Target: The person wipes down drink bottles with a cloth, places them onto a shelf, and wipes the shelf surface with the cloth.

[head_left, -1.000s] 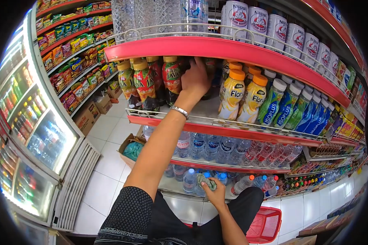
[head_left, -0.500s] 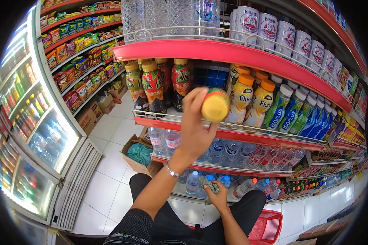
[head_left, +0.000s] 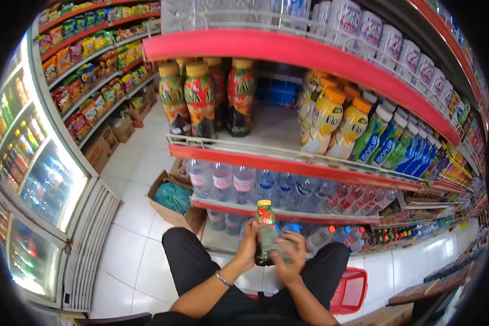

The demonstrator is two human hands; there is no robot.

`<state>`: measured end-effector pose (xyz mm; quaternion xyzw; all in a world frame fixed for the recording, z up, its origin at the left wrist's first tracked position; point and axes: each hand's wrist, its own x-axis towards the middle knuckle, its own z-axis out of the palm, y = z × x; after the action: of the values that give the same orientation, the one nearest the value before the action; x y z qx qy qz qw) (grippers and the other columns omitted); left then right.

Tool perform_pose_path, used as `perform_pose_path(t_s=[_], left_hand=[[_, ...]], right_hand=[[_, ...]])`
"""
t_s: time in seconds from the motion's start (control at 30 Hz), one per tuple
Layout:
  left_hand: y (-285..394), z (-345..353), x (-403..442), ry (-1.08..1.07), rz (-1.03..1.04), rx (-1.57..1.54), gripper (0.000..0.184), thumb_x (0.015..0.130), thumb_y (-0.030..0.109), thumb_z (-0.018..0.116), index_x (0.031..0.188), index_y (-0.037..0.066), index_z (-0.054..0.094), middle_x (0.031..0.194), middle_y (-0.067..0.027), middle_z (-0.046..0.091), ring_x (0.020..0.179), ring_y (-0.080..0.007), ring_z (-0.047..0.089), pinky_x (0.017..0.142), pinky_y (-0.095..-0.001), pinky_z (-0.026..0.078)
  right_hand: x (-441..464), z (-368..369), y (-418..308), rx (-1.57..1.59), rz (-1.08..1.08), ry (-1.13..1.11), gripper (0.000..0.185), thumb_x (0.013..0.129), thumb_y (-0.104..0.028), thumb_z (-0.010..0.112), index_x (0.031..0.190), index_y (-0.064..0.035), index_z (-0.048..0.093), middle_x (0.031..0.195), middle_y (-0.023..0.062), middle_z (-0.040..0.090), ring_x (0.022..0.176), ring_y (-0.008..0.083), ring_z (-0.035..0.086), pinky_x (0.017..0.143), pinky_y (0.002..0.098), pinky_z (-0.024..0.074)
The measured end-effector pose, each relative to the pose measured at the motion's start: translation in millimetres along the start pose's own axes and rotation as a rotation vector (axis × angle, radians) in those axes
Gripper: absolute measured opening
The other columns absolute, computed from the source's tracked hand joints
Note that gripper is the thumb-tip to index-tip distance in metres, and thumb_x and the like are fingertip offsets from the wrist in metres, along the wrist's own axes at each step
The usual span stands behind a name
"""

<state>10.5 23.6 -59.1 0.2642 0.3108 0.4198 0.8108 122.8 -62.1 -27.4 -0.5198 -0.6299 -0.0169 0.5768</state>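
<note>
A tea bottle (head_left: 265, 216) with a yellow cap and a red-and-green label stands upright between my knees, dark liquid at its bottom. My left hand (head_left: 247, 247), with a metal band at the wrist, is closed around its left side. Against the bottle's front and right side, my right hand (head_left: 292, 259) presses a grey-green cloth (head_left: 267, 238). Motion smears the right fingers and the cloth. Similar tea bottles (head_left: 201, 100) stand on the shelf ahead, left of a gap in the row.
Shelves with red edges (head_left: 288, 157) rise in front, holding yellow-labelled bottles (head_left: 326, 122), water bottles (head_left: 223, 182) and white cans (head_left: 388, 43). An open carton (head_left: 165, 209) with a green bag sits on the floor. A red basket (head_left: 349, 293) is at my right; a glass-door fridge (head_left: 60, 185) at left.
My left hand has brought the tea bottle down from the shelf to between my knees. My right hand has lifted the cloth onto the bottle. The view has tilted slightly downward.
</note>
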Motion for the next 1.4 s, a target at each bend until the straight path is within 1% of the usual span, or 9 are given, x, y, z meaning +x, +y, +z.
perform_pose_path(t_s=[0.1,0.23,0.4,0.63,0.7,0.87,1.1,1.3,1.4], left_hand=[[1.6,-3.0,-7.4,-0.056,-0.187,0.047,0.042,0.1,0.053,0.046,0.123,0.018,0.048,0.103,0.0005,0.056,0.102,-0.0112,0.057,0.086,-0.0302,0.049],[2.0,-10.0,1.7,-0.198,-0.38,0.051,0.041,0.104,0.048,0.04,0.122,0.015,0.056,0.096,-0.0014,0.064,0.072,-0.0104,0.064,0.055,-0.028,0.053],[7.0,-6.2,2.2,-0.162,-0.4,0.074,0.052,0.102,0.054,0.04,0.125,0.01,0.055,0.1,-0.004,0.065,0.082,-0.0131,0.065,0.067,-0.0307,0.056],[13.0,-34.3,11.3,-0.14,-0.392,-0.19,0.057,0.1,0.059,0.038,0.13,0.012,0.053,0.115,-0.0065,0.063,0.1,-0.021,0.065,0.084,-0.0366,0.055],[6.5,-27.1,13.4,-0.044,-0.081,0.013,0.056,0.1,0.057,0.041,0.131,0.012,0.05,0.12,-0.005,0.061,0.102,-0.0175,0.063,0.085,-0.0344,0.053],[11.6,-11.5,6.9,-0.173,-0.087,0.074,0.053,0.102,0.05,0.045,0.141,0.014,0.042,0.126,-0.0045,0.056,0.112,-0.0149,0.057,0.096,-0.0316,0.049],[27.9,-5.3,-5.0,-0.164,-0.398,0.122,0.035,0.105,0.032,0.043,0.126,0.007,0.055,0.111,-0.0052,0.063,0.094,-0.0145,0.064,0.077,-0.0301,0.055],[18.8,-25.2,7.5,-0.035,0.037,0.028,0.047,0.104,0.039,0.047,0.142,0.013,0.044,0.125,-0.0058,0.059,0.103,-0.0133,0.062,0.084,-0.028,0.052],[16.8,-31.4,15.7,-0.161,-0.044,-0.071,0.052,0.102,0.045,0.047,0.144,0.016,0.042,0.125,-0.0057,0.059,0.106,-0.0137,0.061,0.088,-0.0288,0.051]], right_hand=[[-8.5,14.5,-3.9,-0.05,-0.014,-0.165,0.039,0.072,-0.003,0.074,0.11,-0.0113,0.072,0.119,0.0154,0.061,0.119,0.0378,0.053,0.099,0.0478,0.042],[19.0,23.0,33.1,-0.064,0.031,-0.027,0.033,0.077,0.0,0.068,0.109,-0.007,0.073,0.12,0.0172,0.061,0.122,0.0399,0.052,0.103,0.0474,0.0396],[50.1,26.1,45.2,0.089,0.269,0.05,0.021,0.087,-0.004,0.064,0.108,-0.0027,0.071,0.118,0.0184,0.065,0.121,0.0367,0.057,0.102,0.0419,0.0421],[-18.0,24.8,-21.3,0.144,0.126,-0.265,0.029,0.075,-0.012,0.076,0.102,-0.0033,0.071,0.125,0.0194,0.059,0.133,0.0454,0.043,0.108,0.053,0.0355],[-26.6,23.2,-18.3,0.135,0.08,-0.252,0.026,0.077,-0.012,0.073,0.102,-0.0041,0.069,0.124,0.0194,0.06,0.132,0.0457,0.045,0.107,0.0535,0.0367],[6.6,19.0,5.0,-0.025,-0.068,-0.284,0.023,0.077,-0.004,0.066,0.099,-0.007,0.07,0.123,0.0165,0.06,0.135,0.0438,0.041,0.108,0.056,0.0345],[61.0,31.6,36.1,0.159,0.302,0.121,0.026,0.082,0.0,0.06,0.108,0.0007,0.066,0.119,0.0203,0.063,0.127,0.042,0.05,0.105,0.0464,0.0385],[-20.5,43.9,-9.6,0.143,0.103,-0.198,0.029,0.08,0.002,0.063,0.107,-0.0051,0.072,0.129,0.0212,0.058,0.135,0.0457,0.041,0.11,0.0522,0.034],[-21.9,42.1,-8.8,0.163,0.059,-0.209,0.025,0.08,0.0,0.066,0.105,-0.0039,0.07,0.131,0.0201,0.057,0.137,0.0471,0.038,0.111,0.0551,0.0312]])
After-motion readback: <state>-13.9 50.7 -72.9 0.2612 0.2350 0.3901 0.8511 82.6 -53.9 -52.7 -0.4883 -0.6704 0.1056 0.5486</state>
